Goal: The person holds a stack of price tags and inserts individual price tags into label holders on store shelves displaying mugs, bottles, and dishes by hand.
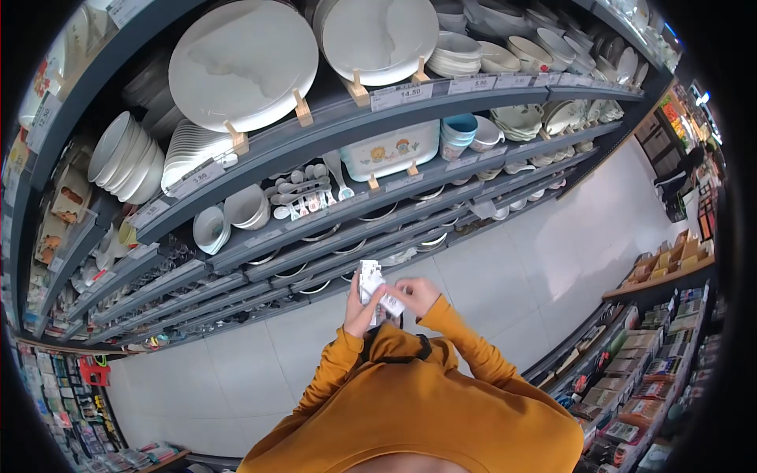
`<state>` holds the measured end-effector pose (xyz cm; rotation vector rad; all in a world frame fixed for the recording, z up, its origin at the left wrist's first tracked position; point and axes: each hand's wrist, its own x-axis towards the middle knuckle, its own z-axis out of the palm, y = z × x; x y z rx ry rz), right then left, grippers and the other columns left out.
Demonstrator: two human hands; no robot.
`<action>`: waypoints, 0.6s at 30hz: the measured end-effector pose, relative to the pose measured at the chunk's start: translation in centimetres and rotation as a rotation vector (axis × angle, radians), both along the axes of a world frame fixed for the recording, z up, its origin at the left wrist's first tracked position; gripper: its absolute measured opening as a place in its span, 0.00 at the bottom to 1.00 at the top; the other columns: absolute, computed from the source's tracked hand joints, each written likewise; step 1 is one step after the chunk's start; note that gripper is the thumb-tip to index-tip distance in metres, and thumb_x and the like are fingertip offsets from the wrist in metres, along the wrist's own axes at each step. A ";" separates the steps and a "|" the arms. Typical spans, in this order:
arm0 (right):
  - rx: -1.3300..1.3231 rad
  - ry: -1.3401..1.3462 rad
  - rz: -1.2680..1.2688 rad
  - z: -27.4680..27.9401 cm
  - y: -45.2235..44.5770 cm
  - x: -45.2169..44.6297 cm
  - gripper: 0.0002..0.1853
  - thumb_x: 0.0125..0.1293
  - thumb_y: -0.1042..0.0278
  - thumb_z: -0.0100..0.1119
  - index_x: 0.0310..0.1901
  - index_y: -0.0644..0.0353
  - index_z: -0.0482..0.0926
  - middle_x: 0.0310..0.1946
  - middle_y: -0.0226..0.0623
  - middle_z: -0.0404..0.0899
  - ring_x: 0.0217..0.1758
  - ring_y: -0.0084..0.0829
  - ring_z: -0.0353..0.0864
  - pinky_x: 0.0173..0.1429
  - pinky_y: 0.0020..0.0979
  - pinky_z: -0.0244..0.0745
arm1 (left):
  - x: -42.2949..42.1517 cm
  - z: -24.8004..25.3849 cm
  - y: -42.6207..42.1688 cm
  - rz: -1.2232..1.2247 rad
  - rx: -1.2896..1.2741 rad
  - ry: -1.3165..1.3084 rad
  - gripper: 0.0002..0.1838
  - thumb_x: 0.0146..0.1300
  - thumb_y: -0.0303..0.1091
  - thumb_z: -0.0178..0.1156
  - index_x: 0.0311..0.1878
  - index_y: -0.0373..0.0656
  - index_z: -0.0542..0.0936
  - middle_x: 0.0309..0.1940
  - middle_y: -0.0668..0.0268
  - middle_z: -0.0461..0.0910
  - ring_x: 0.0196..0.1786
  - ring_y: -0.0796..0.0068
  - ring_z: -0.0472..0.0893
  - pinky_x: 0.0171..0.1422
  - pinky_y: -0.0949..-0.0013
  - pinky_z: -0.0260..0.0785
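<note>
In front of my body, my left hand (359,306) is closed around a small stack of white price labels (368,276) with dark print. My right hand (419,295) is closed too, its thumb and fingers pinching the edge of one price label (391,303) that lies tilted over the stack. Both hands are close together, in front of the lower shelves. Part of the stack is hidden behind my left fingers.
A long grey shelf unit (315,124) curves across the front, holding large white plates (244,67), stacked bowls (126,162), spoons (303,185) and a patterned tray (392,152). Packaged goods (631,370) fill a shelf at right. Another person (680,185) stands far right.
</note>
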<state>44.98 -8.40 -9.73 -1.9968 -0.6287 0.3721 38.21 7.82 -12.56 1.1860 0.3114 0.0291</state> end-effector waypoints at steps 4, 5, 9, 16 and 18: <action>-0.099 -0.241 -0.202 4.5 0.9 8.1 0.18 0.65 0.53 0.60 0.25 0.59 0.80 0.20 0.36 0.79 0.19 0.37 0.78 0.26 0.35 0.70 | 3.0 1.9 1.2 0.013 -0.041 -0.035 0.40 0.64 0.28 0.62 0.74 0.47 0.50 0.37 0.61 0.77 0.26 0.77 0.77 0.26 0.75 0.70; -0.139 -0.293 -0.179 6.4 1.3 9.5 0.16 0.64 0.54 0.61 0.27 0.59 0.80 0.22 0.36 0.79 0.20 0.36 0.78 0.26 0.35 0.70 | 3.5 2.1 1.5 -0.008 -0.060 -0.019 0.40 0.63 0.29 0.62 0.73 0.45 0.50 0.37 0.61 0.77 0.26 0.77 0.77 0.26 0.75 0.70; -0.191 -0.541 -0.222 6.6 3.2 15.7 0.12 0.61 0.57 0.63 0.40 0.54 0.79 0.34 0.35 0.80 0.24 0.40 0.80 0.29 0.39 0.74 | 5.5 0.9 3.4 -0.254 -0.126 0.105 0.30 0.65 0.33 0.61 0.67 0.38 0.61 0.40 0.64 0.79 0.28 0.79 0.78 0.29 0.77 0.72; -0.282 -0.544 -0.080 3.7 2.0 21.6 0.08 0.61 0.58 0.63 0.35 0.51 0.84 0.36 0.28 0.81 0.34 0.39 0.83 0.36 0.37 0.76 | 8.8 1.5 3.1 -0.379 -0.239 0.018 0.20 0.70 0.32 0.53 0.63 0.36 0.66 0.50 0.60 0.80 0.40 0.81 0.79 0.35 0.78 0.73; -0.229 -0.498 -0.095 5.3 1.7 21.6 0.08 0.60 0.58 0.64 0.35 0.52 0.84 0.34 0.28 0.81 0.31 0.36 0.82 0.34 0.35 0.75 | 9.5 1.3 3.0 -0.323 -0.283 0.044 0.20 0.71 0.32 0.50 0.63 0.36 0.64 0.51 0.58 0.79 0.39 0.79 0.81 0.35 0.77 0.75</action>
